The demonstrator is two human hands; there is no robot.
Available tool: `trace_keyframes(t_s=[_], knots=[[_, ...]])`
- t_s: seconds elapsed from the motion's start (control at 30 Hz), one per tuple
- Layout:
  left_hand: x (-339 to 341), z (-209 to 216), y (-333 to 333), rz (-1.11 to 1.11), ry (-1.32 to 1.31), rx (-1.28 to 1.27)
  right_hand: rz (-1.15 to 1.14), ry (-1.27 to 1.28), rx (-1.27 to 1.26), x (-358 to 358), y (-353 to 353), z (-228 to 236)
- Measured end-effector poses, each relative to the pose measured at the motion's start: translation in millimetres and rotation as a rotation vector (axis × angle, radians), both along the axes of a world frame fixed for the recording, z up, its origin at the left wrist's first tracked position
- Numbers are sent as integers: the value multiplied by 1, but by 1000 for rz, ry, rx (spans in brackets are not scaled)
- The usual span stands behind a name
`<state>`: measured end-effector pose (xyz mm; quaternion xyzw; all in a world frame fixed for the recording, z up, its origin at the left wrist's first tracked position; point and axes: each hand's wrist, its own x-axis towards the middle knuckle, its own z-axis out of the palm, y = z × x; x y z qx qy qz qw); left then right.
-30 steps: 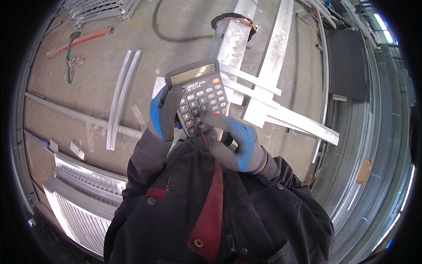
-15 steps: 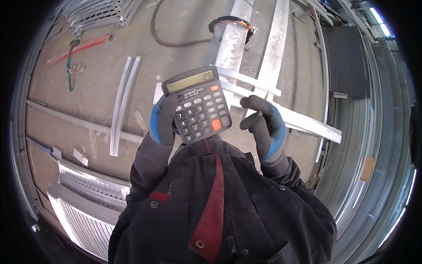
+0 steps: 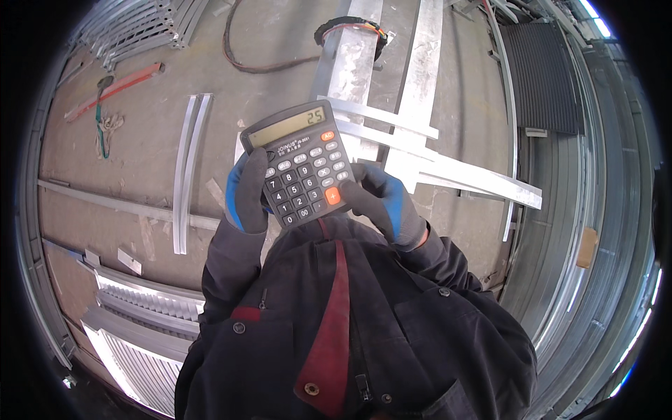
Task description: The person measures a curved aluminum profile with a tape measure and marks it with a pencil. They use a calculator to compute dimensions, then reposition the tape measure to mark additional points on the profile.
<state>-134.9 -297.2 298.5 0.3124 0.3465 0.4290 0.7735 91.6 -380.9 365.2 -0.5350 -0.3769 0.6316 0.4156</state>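
Observation:
A dark grey calculator [image 3: 301, 164] with black, grey and orange keys is held up, tilted, in front of my chest. Around its left edge my left hand [image 3: 246, 189], in a grey and blue work glove, is closed, with the thumb on the front near the upper keys. My right hand [image 3: 386, 204], gloved alike, is closed at the lower right edge. Its thumb lies over the corner keys, and the other fingers bend at the edge, partly hidden. The thin pencil-like stick seen earlier in this hand does not show now.
Long silver metal profiles [image 3: 420, 84] lie ahead, crossed by narrower bars [image 3: 476, 175]. A dark cable [image 3: 241, 66] curves over the floor. Two slim strips [image 3: 189, 175] and a red bar [image 3: 115, 91] are at left. Ribbed panels [image 3: 140, 357] stand lower left; stacked profiles [image 3: 560, 280] line the right.
My right hand has moved left and slightly down, from apart to the calculator's right edge. The thin stick has gone out of sight. My left hand keeps its hold.

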Motion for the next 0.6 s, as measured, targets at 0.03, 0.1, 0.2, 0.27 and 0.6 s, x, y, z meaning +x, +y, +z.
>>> trace_keyframes(t_s=[0.03, 0.1, 0.2, 0.27, 0.6], knots=[[-1, -2, 0, 0, 12, 17, -17, -5, -19, 0, 1, 1], [-3, -6, 2, -38, 3, -21, 23, 7, -10, 2, 1, 3], [-5, -9, 1, -60, -26, -28, 86, 9, -21, 8, 1, 6], [-4, -10, 1, -66, -46, -36, 97, 8, -22, 9, 0, 7], [-3, -14, 3, -83, -125, -26, 75, 42, 45, 11, 2, 7]])
